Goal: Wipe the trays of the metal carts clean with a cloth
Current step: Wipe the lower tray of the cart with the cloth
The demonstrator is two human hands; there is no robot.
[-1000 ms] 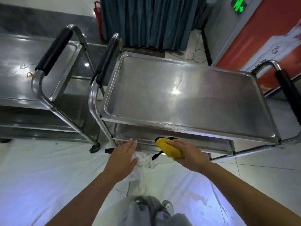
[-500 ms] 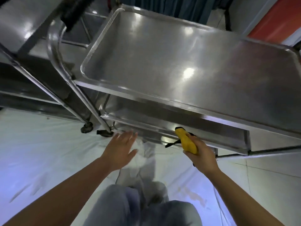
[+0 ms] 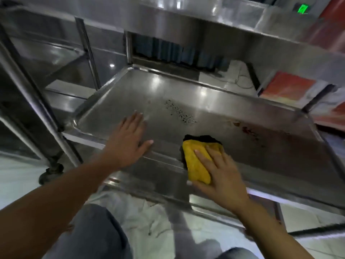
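Observation:
The cart's middle tray (image 3: 270, 152) fills the view, steel, with dark specks near its centre and reddish stains to the right. My right hand (image 3: 222, 174) presses a folded yellow cloth (image 3: 196, 163) with a black edge flat on the tray's front part, fingers straight on top of it. My left hand (image 3: 127, 141) lies flat with spread fingers on the tray's front left area. The top tray (image 3: 186, 17) hangs overhead. A lower tray (image 3: 158, 182) shows below the front rim.
A second metal cart (image 3: 56, 58) stands close on the left, its legs and a caster (image 3: 50, 172) near my left arm. White sheeting (image 3: 141, 221) covers the floor under my knees. A curtain and a red-orange wall panel (image 3: 287, 88) lie behind.
My view dropped from above the top tray to the level of the middle tray. Both hands moved forward from the cart's front edge onto that tray, the right one laying the cloth flat.

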